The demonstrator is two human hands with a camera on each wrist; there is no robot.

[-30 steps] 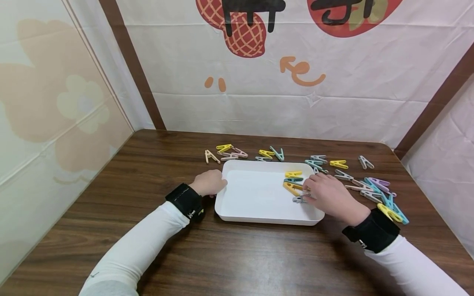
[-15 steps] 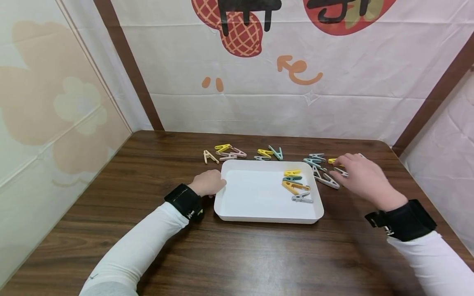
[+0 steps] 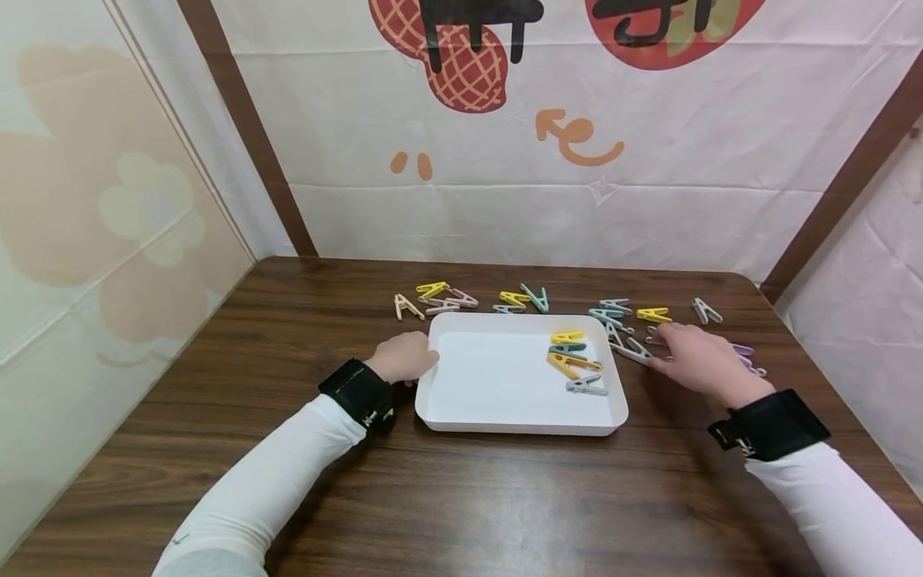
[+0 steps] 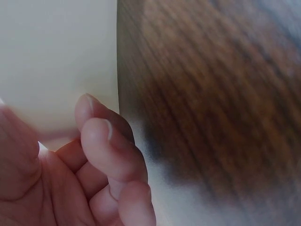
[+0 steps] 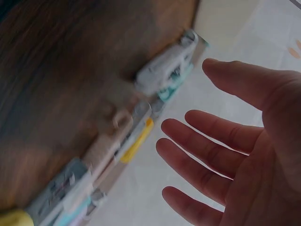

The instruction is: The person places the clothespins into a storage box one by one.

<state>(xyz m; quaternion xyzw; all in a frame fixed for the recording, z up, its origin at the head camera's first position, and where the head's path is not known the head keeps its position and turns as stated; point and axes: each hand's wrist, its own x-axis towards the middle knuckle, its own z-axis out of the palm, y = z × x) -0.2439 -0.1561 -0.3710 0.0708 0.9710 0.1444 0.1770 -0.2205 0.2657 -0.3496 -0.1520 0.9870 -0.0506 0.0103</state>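
A white tray rests on the wooden table. Along its right side lie a yellow clothespin, a teal one, an orange-yellow one and a grey clothespin. My left hand holds the tray's left side; the left wrist view shows its curled fingers at the wall. To the right of the tray, my right hand hovers over scattered clothespins and hides some of them. Its fingers are spread with nothing in them, and a large grey clothespin lies near its thumb.
Behind the tray lie several clothespins, among them a cream clothespin and a green one. A yellow clothespin, a grey clothespin and purple ones surround the right hand. A printed cloth hangs behind the table.
My right hand has let go of the grey clothespin inside the tray and moved right, over the loose clothespins, then slightly down towards me. The left hand stays at the tray.
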